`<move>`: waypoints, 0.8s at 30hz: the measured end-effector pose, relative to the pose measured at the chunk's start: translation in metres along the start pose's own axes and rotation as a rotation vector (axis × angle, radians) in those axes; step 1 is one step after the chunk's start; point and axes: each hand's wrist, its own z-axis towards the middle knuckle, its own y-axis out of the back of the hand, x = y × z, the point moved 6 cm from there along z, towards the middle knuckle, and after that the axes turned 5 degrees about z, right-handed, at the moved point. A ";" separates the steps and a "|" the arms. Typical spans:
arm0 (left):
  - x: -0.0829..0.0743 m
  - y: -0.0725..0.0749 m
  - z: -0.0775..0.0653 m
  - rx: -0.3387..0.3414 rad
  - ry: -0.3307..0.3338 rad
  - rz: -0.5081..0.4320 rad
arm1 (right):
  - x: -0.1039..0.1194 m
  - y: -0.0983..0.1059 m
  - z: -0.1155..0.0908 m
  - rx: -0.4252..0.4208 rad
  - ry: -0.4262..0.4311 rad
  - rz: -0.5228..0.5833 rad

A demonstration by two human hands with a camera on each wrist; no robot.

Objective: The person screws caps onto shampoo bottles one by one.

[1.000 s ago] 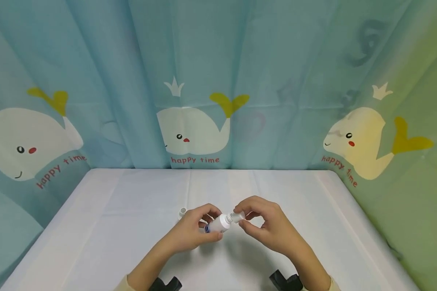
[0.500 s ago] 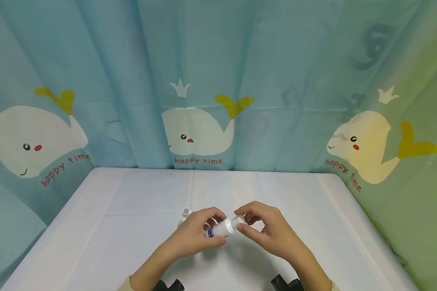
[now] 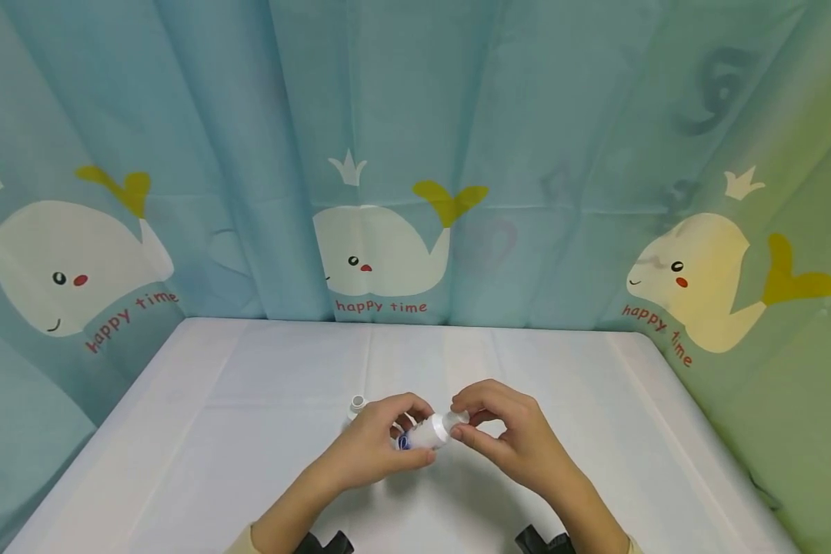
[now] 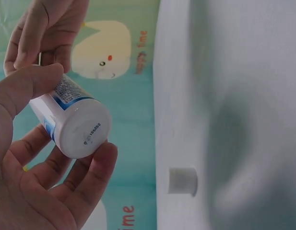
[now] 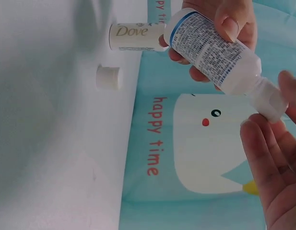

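My left hand grips a small white bottle with a blue-edged label, tilted with its neck up to the right. Thumb and fingers lie round its sides; in the left wrist view the round base faces the camera. At the neck end, my right hand pinches a whitish, slightly see-through cap between thumb and fingertips. The right wrist view shows this cap in line with the neck, over its end. Both hands are above the white table.
Beyond my left hand stands a white bottle marked Dove, its open mouth showing in the head view. A loose white cap is on the table near it. Printed curtains enclose the table's back and sides.
The cap in my right hand and the bottle's neck have come closer together; the ridged neck seen between them earlier is now covered in the head view. The head view has shifted slightly.
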 end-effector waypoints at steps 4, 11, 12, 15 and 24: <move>0.003 0.002 0.000 -0.009 0.015 0.004 | -0.001 0.000 -0.001 0.026 -0.011 0.007; 0.003 0.003 0.000 -0.009 0.017 0.010 | -0.002 0.000 0.000 0.035 -0.056 -0.031; 0.002 0.003 -0.001 -0.010 0.016 0.012 | -0.002 0.001 0.000 0.034 -0.060 -0.033; 0.001 0.003 -0.001 -0.012 0.013 0.012 | -0.002 0.001 0.000 0.031 -0.065 -0.038; -0.001 0.003 -0.001 -0.022 -0.003 0.014 | -0.007 0.002 -0.001 0.019 -0.093 -0.101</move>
